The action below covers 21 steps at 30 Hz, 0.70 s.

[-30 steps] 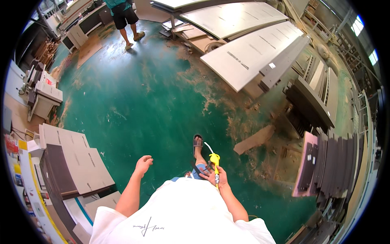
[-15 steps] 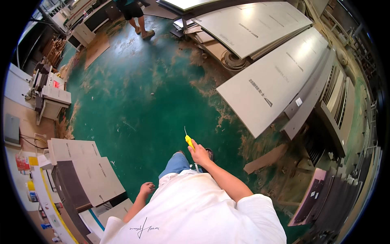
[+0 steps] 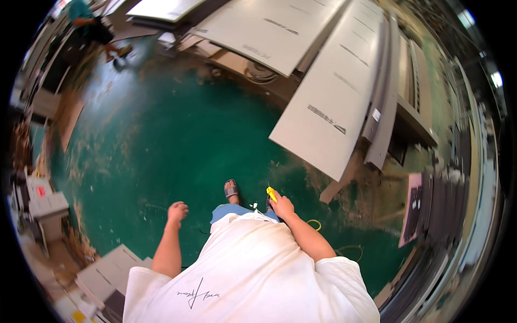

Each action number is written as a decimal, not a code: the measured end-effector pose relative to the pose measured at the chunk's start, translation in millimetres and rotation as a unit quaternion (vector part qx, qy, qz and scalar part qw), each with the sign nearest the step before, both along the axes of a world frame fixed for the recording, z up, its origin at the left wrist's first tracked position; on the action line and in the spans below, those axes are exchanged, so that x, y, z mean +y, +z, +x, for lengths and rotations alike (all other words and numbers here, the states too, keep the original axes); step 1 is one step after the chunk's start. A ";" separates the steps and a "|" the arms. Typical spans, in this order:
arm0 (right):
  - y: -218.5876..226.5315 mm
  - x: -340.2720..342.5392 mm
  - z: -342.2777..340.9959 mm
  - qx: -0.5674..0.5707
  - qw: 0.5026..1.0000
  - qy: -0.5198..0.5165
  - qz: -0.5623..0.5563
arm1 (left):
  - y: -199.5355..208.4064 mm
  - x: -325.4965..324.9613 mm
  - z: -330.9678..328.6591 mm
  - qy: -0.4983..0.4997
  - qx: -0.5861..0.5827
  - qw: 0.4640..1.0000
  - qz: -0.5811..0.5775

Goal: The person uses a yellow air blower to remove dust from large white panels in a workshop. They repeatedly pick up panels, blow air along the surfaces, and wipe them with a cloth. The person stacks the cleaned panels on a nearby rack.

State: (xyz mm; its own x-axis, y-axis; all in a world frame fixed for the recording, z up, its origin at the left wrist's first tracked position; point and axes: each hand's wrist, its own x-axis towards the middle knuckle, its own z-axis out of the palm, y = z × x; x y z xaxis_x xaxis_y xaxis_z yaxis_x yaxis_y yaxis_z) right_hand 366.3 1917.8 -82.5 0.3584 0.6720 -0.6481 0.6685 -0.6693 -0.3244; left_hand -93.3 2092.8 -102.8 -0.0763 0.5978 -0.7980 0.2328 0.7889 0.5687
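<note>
A yellow air blow gun (image 3: 271, 194) with a thin metal nozzle is in my right hand (image 3: 283, 206), its fingers wrapped round the body in front of my right leg. A thin yellow hose (image 3: 314, 224) curves out beside my right forearm; where it joins the gun is hidden. My left hand (image 3: 177, 212) hangs out to the left above the green floor. Its fingers are loosely bent and somewhat apart, with nothing seen in them.
Large pale boards (image 3: 318, 124) lie stacked ahead to the right, corners pointing toward me. More boards (image 3: 110, 272) are at lower left, near a machine (image 3: 48, 205). Dark panels (image 3: 439, 210) stand at the right. Far left is another person (image 3: 97, 29). Sawdust lies over the green floor (image 3: 177, 124).
My view has turned right, and the board stacks sit nearer. My left hand has swung outward from my body. The blow gun stays in my right hand, now lower and more upright.
</note>
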 end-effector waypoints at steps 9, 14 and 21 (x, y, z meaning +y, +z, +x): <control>15.1 -57.1 23.6 -0.082 0.947 -0.309 0.019 | -9.8 218.4 103.8 -0.178 0.059 0.982 -0.012; 1.9 -108.0 51.9 -0.047 0.833 -0.544 0.091 | 27.9 217.2 282.0 -0.231 -0.077 0.963 0.117; -54.2 -236.7 162.9 -0.186 0.656 -0.656 0.325 | 131.0 118.9 484.8 -0.352 -0.136 0.838 0.394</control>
State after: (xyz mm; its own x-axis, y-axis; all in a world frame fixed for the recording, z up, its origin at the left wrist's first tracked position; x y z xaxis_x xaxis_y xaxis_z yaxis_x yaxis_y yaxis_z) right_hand 529.2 1681.1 -136.7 0.9561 -0.2813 -0.0815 -0.2300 -0.5490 -0.8035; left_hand 391.4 2211.7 28.2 0.6371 0.7680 -0.0652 0.2600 -0.1345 0.9562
